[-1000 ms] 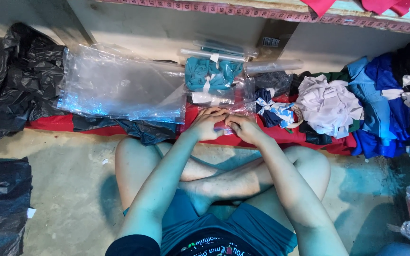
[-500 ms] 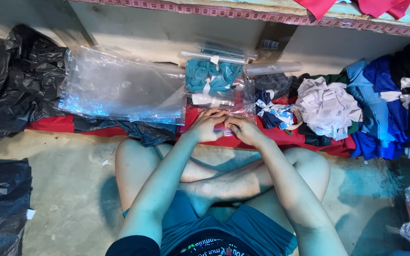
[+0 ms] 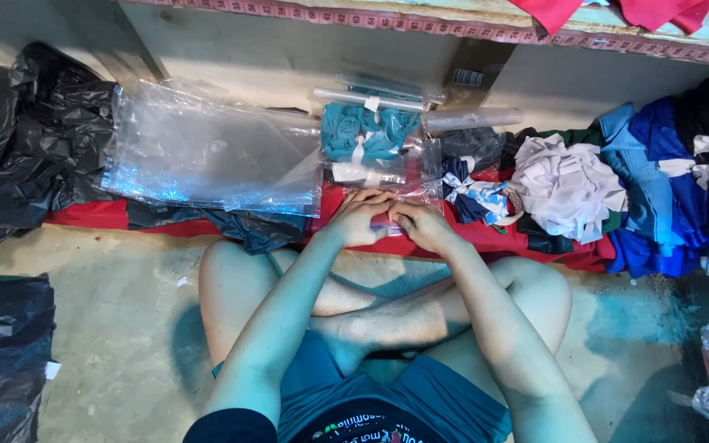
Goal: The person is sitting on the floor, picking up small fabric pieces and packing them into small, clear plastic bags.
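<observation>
Together, two hands, left hand (image 3: 357, 216) and right hand (image 3: 421, 223), pinch one clear packet (image 3: 385, 220).

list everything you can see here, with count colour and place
clear plastic bags: a stack, clear, upper left
teal garment: one, teal, bagged, ahead of the hands
black plastic bags: several, black, far left
white cloth: one bundle, white, right
blue cloth: a pile, blue, far right
red cloth: one, red, under the piles
measuring tape: one, pink, top edge
left hand: closed on a small item
right hand: closed on it too
</observation>
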